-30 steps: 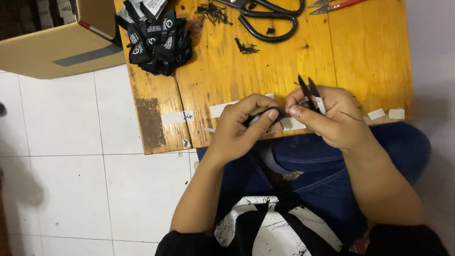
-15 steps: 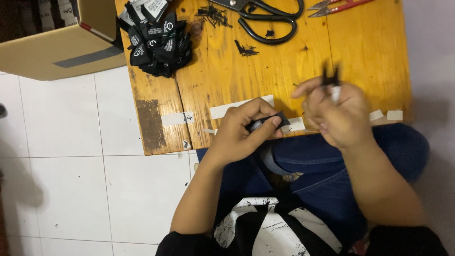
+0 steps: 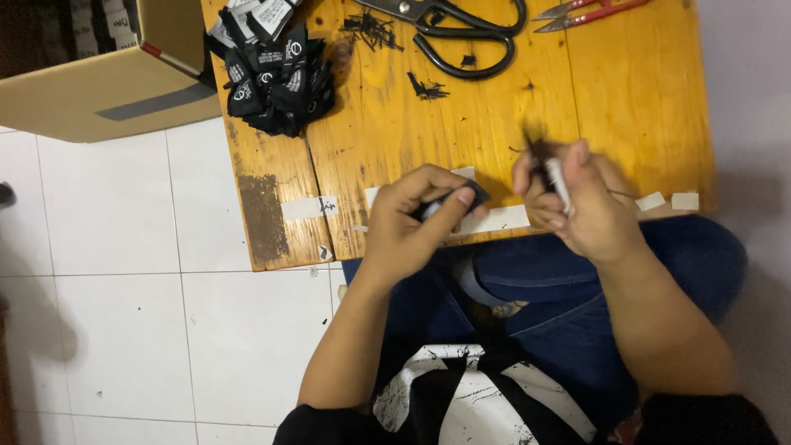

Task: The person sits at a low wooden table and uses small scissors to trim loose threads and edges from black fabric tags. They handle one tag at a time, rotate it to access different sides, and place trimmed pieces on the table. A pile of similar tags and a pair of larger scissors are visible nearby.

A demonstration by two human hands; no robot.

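Both hands working at the near edge of the wooden tabletop (image 3: 626, 91).

Left hand (image 3: 412, 222) is closed, pinching a small black label (image 3: 453, 200) over the edge. Right hand (image 3: 581, 202) is clamped on a blurred small black-bladed snipper (image 3: 550, 169). Farther back lie a pile of black labels (image 3: 276, 70), large black scissors (image 3: 461, 25) and a cardboard box (image 3: 99, 82).

A pile of labels (image 3: 272, 78) lies on the table's (image 3: 643, 107) far left, with a box (image 3: 107, 82) on the floor further left. Large scissors (image 3: 461, 29) lie at the far edge, small snips (image 3: 585, 12) to their right.
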